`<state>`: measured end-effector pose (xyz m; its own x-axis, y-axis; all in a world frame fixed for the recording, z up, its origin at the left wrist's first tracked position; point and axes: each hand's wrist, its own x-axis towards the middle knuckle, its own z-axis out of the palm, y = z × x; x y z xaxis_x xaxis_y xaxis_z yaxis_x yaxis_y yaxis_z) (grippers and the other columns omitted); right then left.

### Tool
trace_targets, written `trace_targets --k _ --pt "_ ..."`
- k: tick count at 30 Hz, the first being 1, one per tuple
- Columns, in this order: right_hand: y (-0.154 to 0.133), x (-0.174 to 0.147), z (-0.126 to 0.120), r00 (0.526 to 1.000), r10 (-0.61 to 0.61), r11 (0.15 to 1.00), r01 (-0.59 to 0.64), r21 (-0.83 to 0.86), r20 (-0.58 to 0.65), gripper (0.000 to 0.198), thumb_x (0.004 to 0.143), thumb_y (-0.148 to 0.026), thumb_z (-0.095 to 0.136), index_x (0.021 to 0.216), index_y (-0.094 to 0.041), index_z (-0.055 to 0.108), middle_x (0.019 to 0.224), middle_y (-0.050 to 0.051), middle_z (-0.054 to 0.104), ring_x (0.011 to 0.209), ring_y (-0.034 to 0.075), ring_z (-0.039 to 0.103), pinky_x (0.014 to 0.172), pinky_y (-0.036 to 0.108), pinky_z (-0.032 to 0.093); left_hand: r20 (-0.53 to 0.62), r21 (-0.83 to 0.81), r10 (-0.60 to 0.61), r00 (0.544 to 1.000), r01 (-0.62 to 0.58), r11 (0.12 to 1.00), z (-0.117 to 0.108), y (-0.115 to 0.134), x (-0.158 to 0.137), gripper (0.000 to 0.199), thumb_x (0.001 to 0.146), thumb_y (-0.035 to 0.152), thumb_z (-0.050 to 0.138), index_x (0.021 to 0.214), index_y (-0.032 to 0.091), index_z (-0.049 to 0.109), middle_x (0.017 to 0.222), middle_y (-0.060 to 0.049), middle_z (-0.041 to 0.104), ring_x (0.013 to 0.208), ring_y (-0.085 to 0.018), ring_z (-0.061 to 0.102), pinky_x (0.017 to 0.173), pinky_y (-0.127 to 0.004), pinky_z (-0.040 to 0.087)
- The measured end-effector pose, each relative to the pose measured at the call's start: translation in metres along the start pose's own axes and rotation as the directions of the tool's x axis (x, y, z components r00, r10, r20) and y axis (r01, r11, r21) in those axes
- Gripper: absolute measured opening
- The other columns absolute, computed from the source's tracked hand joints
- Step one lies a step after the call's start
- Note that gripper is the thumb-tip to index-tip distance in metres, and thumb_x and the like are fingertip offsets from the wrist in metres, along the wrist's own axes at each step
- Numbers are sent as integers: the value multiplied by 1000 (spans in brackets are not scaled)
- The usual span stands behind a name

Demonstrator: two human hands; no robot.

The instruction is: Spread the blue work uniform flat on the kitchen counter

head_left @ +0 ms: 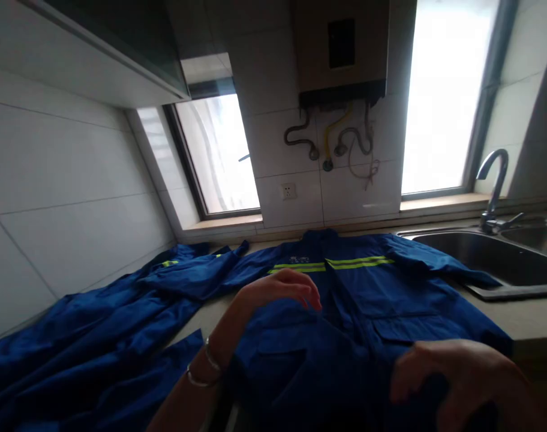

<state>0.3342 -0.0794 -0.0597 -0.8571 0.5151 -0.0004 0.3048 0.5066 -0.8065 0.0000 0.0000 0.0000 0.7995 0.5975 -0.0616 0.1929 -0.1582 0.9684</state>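
Observation:
A blue work jacket with yellow reflective stripes lies spread flat on the kitchen counter, collar toward the wall. My left hand hovers over its left chest, fingers loosely curled and apart, wrist wearing thin bracelets. My right hand rests low on the jacket's lower right front, fingers bent over the fabric; whether it grips the cloth is unclear. A second blue garment lies crumpled to the left.
A steel sink with a curved faucet sits at the right. A tiled wall runs along the left. Behind the counter are two windows, a wall socket and a water heater with hoses.

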Motion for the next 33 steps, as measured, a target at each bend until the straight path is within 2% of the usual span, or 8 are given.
trace_targets --k 4,7,11,13,15,18,21,33 --pt "20 48 -29 998 -17 1000 16 -25 -53 33 83 -29 59 116 -25 59 106 5 66 91 16 64 74 25 53 -157 -83 79 984 -92 992 -21 -5 -8 27 83 35 54 92 14 67 87 -5 68 85 -22 62 78 -32 45" --pt "67 108 -60 969 -18 989 -19 -146 -248 37 84 -33 56 120 -24 55 104 6 65 86 17 65 71 27 53 -219 -110 85 972 -111 988 -31 -12 -7 24 83 33 54 90 13 66 84 -5 67 82 -22 63 76 -32 46" --pt "136 191 -90 776 96 882 -357 -308 -624 48 83 -31 55 129 -21 49 117 12 59 103 24 59 88 36 45 -254 -153 89 963 -131 980 -36 -22 2 32 80 38 59 90 9 64 80 -10 66 76 -22 63 71 -31 48" --pt "163 222 -93 709 161 804 -497 -325 -687 53 85 -32 51 136 -20 41 127 15 52 116 27 50 95 39 39 -233 -175 86 969 -129 976 -37 -26 6 34 79 39 59 91 7 64 79 -11 66 74 -22 64 69 -31 48" --pt "183 243 -87 688 226 723 -593 -355 -689 57 86 -35 49 140 -22 34 133 16 45 124 30 41 98 43 33 -210 -186 81 974 -121 975 -36 -27 7 33 80 37 59 92 7 64 79 -12 66 75 -22 64 68 -32 48" --pt "203 257 -71 664 286 606 -684 -406 -691 57 88 -39 45 141 -29 30 139 16 38 127 35 34 99 48 27 -211 -175 82 974 -120 977 -34 -26 6 29 81 36 57 92 10 65 80 -11 67 75 -22 64 69 -33 47" --pt "214 260 -59 634 281 538 -726 -429 -721 49 90 -40 38 139 -34 33 141 13 36 126 36 34 98 49 25 -215 -165 63 975 -100 981 -32 -25 6 27 83 37 55 92 14 66 82 -9 67 77 -21 63 73 -33 46" --pt "216 251 -52 634 234 577 -701 -420 -737 52 90 -31 34 141 -20 32 138 12 42 126 33 34 100 44 23 -177 -145 56 983 -82 986 -33 -42 16 34 81 37 57 96 7 62 82 -12 66 75 -21 63 68 -31 47"
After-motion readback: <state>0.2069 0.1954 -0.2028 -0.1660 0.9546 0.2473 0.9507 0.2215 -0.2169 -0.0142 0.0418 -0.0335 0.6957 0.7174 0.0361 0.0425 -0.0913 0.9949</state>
